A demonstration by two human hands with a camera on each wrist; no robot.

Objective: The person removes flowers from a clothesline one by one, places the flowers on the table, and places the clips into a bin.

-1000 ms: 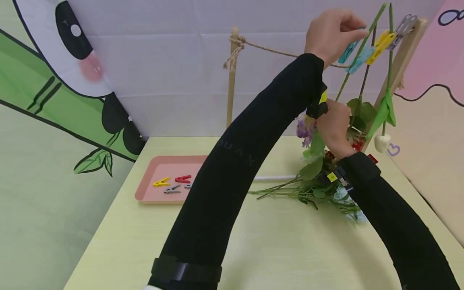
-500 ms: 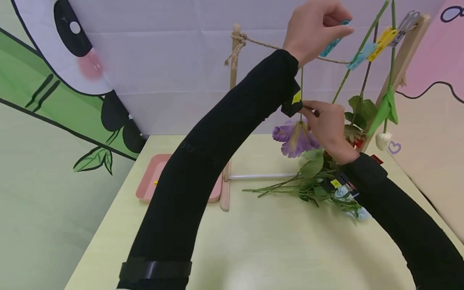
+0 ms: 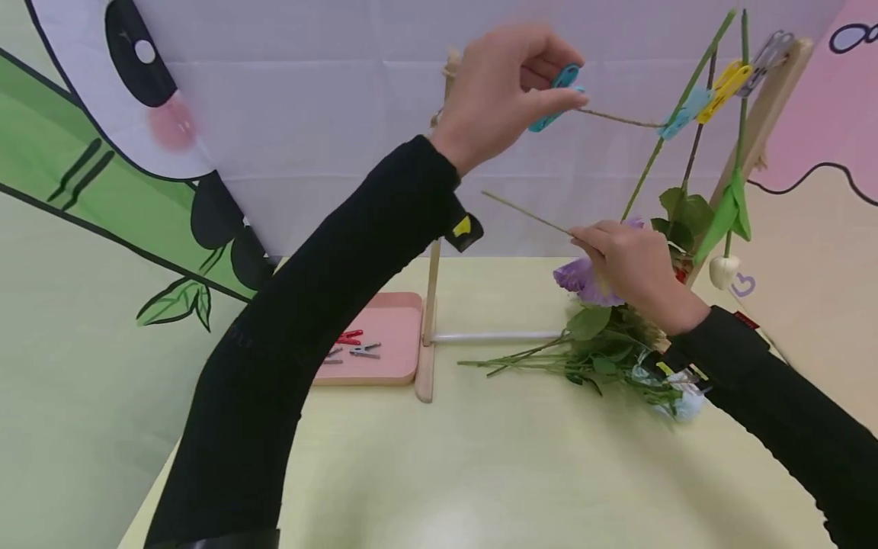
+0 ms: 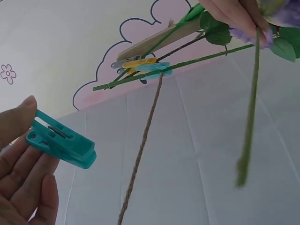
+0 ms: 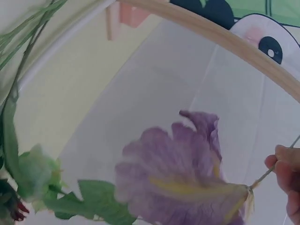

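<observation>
In the head view my left hand [image 3: 501, 88] pinches a teal clothespin [image 3: 545, 122] between thumb and fingers, in front of the twine [image 3: 620, 119]. The left wrist view shows the clothespin [image 4: 65, 145] apart from the twine [image 4: 143, 145]. Lower and to the right, my right hand [image 3: 634, 267] pinches the green stem [image 3: 524, 211] of a purple flower [image 3: 579, 278]. Its bare stem end points up and left, and the bloom [image 5: 173, 173] hangs below the fingers. Light blue [image 3: 686, 113], yellow [image 3: 725, 91] and grey [image 3: 764, 62] clothespins sit at the twine's right end, with stems hanging there.
Wooden posts [image 3: 432, 297] hold the twine, with a white bar [image 3: 497, 335] low between them. A pink tray [image 3: 387, 366] with red and grey clothespins stands left, partly behind my left sleeve. Loose leafy flowers [image 3: 597, 354] lie on the table under my right hand.
My left hand has moved left along the twine, away from the hanging clothespins, with the teal one still pinched. The purple flower's stem has swung from upright to slanting up and left.
</observation>
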